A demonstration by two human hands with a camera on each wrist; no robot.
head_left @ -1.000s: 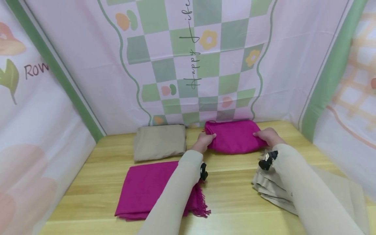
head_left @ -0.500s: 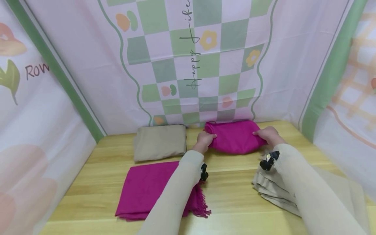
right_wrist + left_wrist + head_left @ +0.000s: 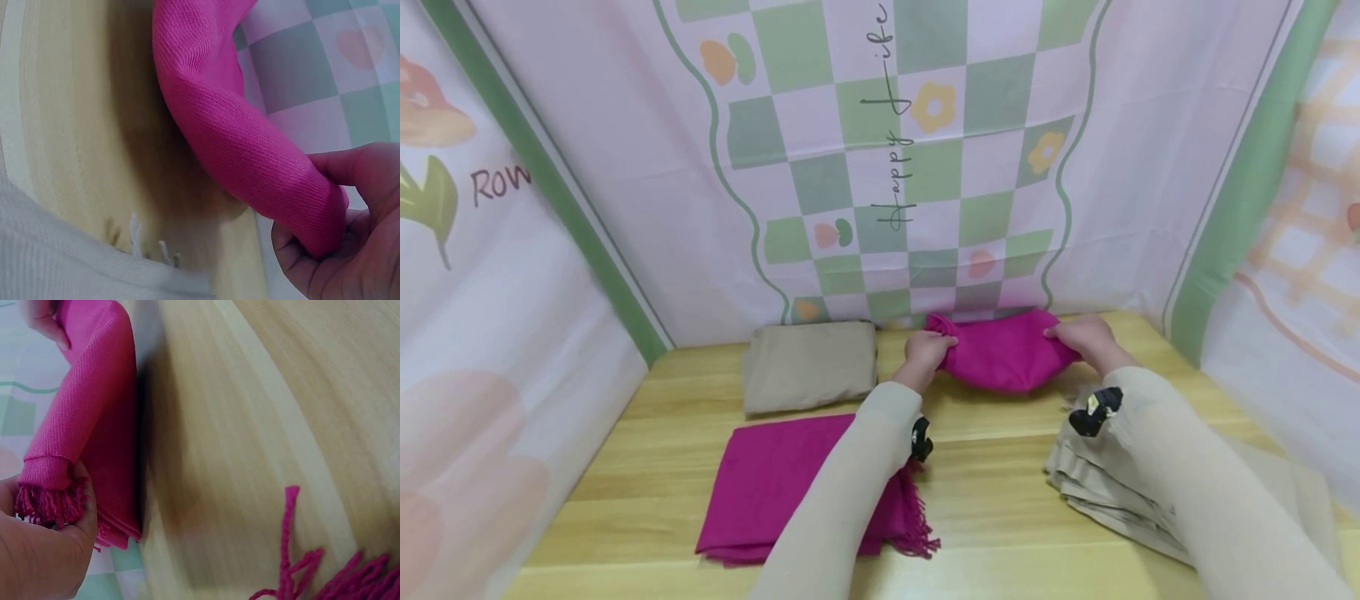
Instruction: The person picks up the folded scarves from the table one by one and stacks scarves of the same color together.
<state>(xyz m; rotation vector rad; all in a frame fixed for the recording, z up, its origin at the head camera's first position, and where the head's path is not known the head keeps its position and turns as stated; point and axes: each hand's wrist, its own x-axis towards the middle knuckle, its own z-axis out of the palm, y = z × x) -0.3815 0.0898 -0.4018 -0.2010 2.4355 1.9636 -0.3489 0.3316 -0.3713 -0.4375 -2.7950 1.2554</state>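
Note:
A magenta scarf (image 3: 1003, 354) with fringe hangs between my two hands at the back of the table, its middle sagging. My left hand (image 3: 925, 354) grips its left end; in the left wrist view, the thumb and fingers curl round the rolled end and its fringe (image 3: 53, 503). At the other end, my right hand (image 3: 1088, 340) pinches the scarf, and the right wrist view shows thumb and fingers closed round a thick fold (image 3: 294, 200). A second magenta scarf (image 3: 782, 483) lies folded on the table, partly hidden under my left forearm.
A folded beige cloth (image 3: 811, 367) lies at the back left. More beige fabric (image 3: 1105, 475), fringed and layered, lies at the right beneath my right forearm. A printed checkered curtain (image 3: 902, 167) rises right behind the wooden table (image 3: 985, 500).
The scarf in my hands has bent: its top edge now dips in the middle and its lower edge sags to a point. Both hands have shifted slightly right. The other cloths stay put.

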